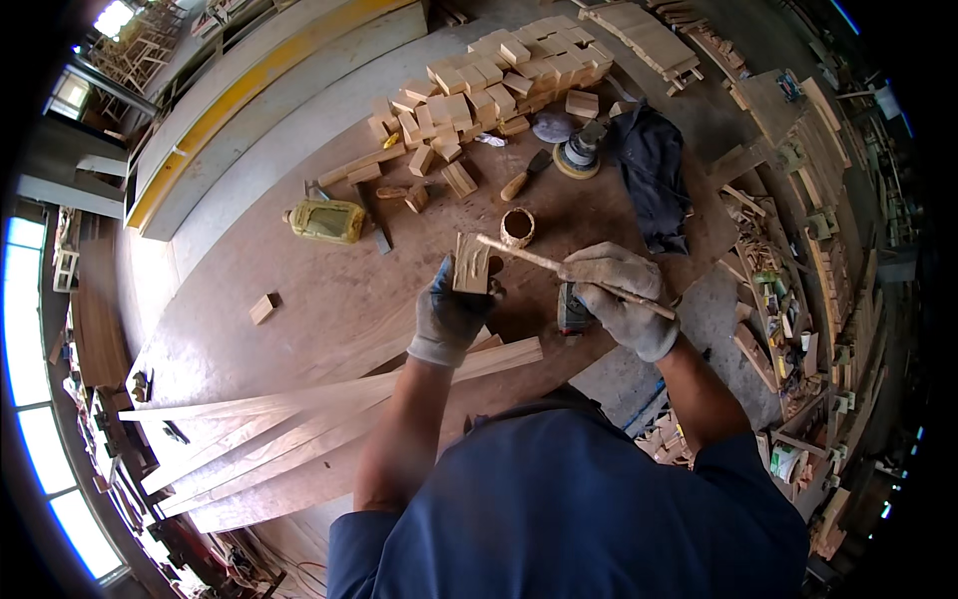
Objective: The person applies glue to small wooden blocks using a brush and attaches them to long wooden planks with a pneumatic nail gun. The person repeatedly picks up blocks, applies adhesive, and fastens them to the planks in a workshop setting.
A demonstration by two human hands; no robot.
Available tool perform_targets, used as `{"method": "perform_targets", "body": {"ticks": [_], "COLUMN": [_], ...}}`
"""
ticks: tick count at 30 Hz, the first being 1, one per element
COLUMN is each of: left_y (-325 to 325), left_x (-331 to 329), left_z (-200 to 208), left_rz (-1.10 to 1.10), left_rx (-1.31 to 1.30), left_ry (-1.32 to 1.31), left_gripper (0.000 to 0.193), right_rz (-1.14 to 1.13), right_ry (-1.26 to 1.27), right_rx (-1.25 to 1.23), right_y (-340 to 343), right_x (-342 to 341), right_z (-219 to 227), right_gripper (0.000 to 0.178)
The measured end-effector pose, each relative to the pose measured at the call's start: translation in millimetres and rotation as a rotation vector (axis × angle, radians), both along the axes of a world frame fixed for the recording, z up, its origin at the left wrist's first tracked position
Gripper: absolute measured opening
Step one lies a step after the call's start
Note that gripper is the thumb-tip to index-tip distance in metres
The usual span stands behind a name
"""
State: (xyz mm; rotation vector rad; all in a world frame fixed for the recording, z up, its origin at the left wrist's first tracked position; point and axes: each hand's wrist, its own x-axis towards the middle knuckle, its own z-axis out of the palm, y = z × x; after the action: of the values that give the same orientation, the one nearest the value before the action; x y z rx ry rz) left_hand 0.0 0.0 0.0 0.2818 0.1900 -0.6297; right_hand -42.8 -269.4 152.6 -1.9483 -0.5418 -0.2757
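Observation:
My left hand (444, 317), in a dark-and-white work glove, is closed around a small wooden block (471, 264). Pale streaks, like glue, run across the block's upper face. My right hand (624, 299), in a whitish glove, grips a thin wooden stick (534, 259) pointing left. The tip of the stick is close above the block's upper right corner; whether they touch I cannot tell. Just beyond the stick stands a small round pot (518, 228) with a crusted rim and a dark inside. Below my right hand, a dark grey object (573, 309) is partly hidden.
Stacked wooden blocks (479, 85) fill the table's far side. Nearer lie a brush (525, 176), a sander (582, 152), a dark cloth (651, 175) and a yellowish plastic bottle (327, 221). Long boards (299, 439) cross the near left; a single block (263, 308) lies beyond them.

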Motion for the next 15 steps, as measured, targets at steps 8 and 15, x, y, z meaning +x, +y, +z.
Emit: {"method": "perform_targets", "body": {"ticks": [8,15], "left_y": [-9,-2], "left_x": [2,6], "left_z": [4,5], "left_rz": [0.034,0.059], "left_rx": [0.006,0.016], "left_ry": [0.009,0.138], "left_gripper": [0.052,0.052], "right_rz": [0.01,0.156], "right_ry": [-0.083,-0.062], "right_rx": [-0.117,-0.177], "right_y": [0,12], "right_x": [0,-13], "right_z": [7,18], "right_gripper": [0.02,0.018]}}
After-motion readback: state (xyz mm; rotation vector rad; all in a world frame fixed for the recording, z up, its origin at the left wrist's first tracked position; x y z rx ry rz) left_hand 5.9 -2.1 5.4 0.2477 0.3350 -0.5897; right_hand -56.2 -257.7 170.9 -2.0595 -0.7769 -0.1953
